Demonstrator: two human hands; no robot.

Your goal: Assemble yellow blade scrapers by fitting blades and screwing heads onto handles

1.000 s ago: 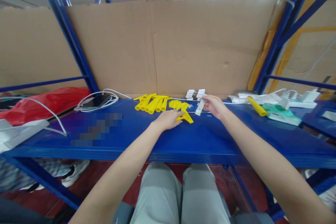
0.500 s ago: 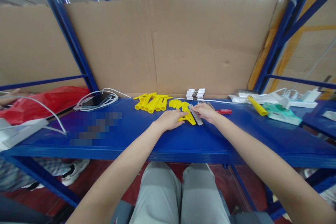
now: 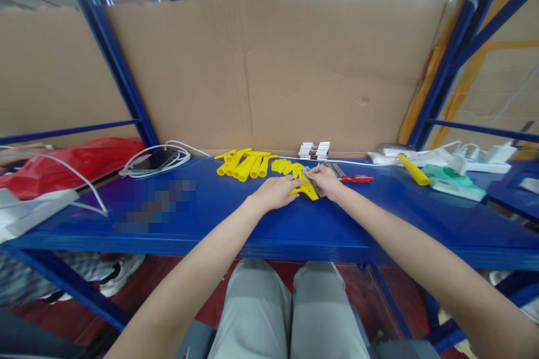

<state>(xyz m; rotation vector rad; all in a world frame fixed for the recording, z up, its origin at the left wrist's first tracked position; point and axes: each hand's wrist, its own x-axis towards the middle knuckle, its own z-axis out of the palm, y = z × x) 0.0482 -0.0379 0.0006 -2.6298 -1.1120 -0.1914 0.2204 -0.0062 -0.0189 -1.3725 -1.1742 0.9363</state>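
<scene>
My left hand [image 3: 275,192] is closed on a flat, flared yellow plastic piece [image 3: 310,191], like a scraper head, low over the blue tabletop. Close on its right, my right hand [image 3: 327,180] pinches a flat metal blade [image 3: 321,193] against the piece's right edge. Fingers and the yellow piece hide most of the blade. Several small yellow plastic parts [image 3: 284,167] lie in a row just beyond my left hand. Beyond my right hand are metal strips [image 3: 338,169] and a screwdriver with a red handle [image 3: 357,178].
Several yellow tube handles [image 3: 242,170] lie at the back, left of centre. A white stack [image 3: 314,150] stands by the cardboard wall [image 3: 320,67]. At right are another yellow tube [image 3: 415,169] and a green-white packet [image 3: 452,182]; at left, a coiled white cable [image 3: 179,160] and red bag [image 3: 80,165].
The yellow piece has shifted slightly right, and the metal blade now lies mostly hidden against it. Both hands have come closer together.
</scene>
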